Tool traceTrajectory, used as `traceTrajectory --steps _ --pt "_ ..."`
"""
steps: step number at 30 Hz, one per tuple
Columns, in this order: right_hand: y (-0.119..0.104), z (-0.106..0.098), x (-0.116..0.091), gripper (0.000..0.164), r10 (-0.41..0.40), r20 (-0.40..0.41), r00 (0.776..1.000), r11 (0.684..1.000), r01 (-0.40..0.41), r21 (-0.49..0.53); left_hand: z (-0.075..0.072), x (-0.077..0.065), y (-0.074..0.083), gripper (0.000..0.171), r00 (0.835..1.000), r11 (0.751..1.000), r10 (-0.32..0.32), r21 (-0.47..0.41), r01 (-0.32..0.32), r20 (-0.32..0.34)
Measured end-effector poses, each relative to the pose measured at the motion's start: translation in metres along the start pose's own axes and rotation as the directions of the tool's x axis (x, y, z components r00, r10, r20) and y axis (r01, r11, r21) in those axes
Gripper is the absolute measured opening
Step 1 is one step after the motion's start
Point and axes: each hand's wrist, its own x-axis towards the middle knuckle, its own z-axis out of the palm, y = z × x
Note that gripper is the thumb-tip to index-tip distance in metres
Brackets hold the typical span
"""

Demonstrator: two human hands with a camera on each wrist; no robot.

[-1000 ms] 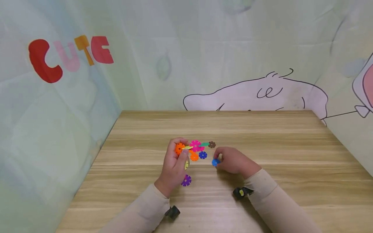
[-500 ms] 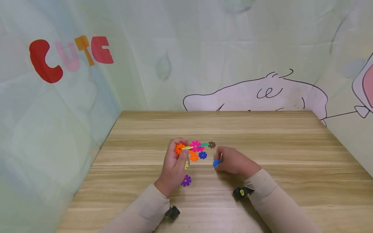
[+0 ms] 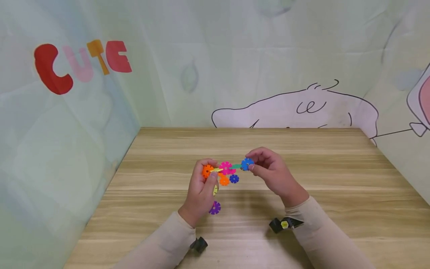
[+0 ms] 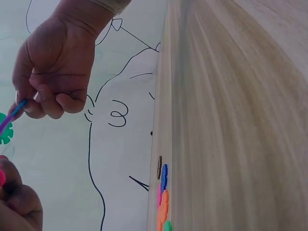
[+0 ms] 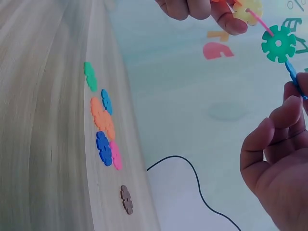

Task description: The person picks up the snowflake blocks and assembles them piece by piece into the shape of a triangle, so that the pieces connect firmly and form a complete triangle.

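Note:
My left hand [image 3: 201, 190] holds one end of a chain of snowflake discs. From that end run an orange disc [image 3: 205, 169], a yellow disc [image 3: 216, 170], a pink disc [image 3: 223, 165] and a green disc [image 5: 269, 47]. Thumb and fingers of my right hand [image 3: 278, 177] pinch a blue disc [image 3: 244, 161], whose edge meets the green disc at the chain's right end. How deep the blue disc sits in the green one's slot I cannot tell. Both hands are above the table.
Loose discs lie on the wooden table [image 3: 161, 224]: orange [image 3: 224, 183], dark blue [image 3: 236, 179], pale yellow [image 3: 215, 191] and purple [image 3: 217, 208]. A brown disc [image 5: 126, 199] lies there too, mostly hidden in the head view. Printed cloth [image 3: 168, 74] stands behind the table.
My right hand has risen from low over the table and brought the blue disc up to the green disc. My left hand and its chain have stayed in place.

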Motion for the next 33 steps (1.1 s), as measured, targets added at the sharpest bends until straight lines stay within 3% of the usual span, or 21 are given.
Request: traceTrajectory --steps 7,19,33 --pt "-0.0008 0.0009 -0.0011 0.02 -0.027 -0.003 1.0 1.0 0.028 0.01 -0.0004 0.0004 -0.002 0.027 1.0 1.0 0.01 -0.009 -0.01 0.008" --pt "-0.007 0.0063 -0.0037 0.02 -0.059 -0.02 0.998 0.996 0.057 -0.074 -0.0019 -0.0004 0.0031 0.027 0.999 1.0 0.007 0.015 -0.007 0.04" --pt "-0.0066 0.0051 -0.0054 0.019 -0.103 0.008 0.995 0.993 0.103 -0.053 -0.0037 -0.0006 0.0043 0.024 0.998 0.999 0.001 0.051 -0.004 0.067"
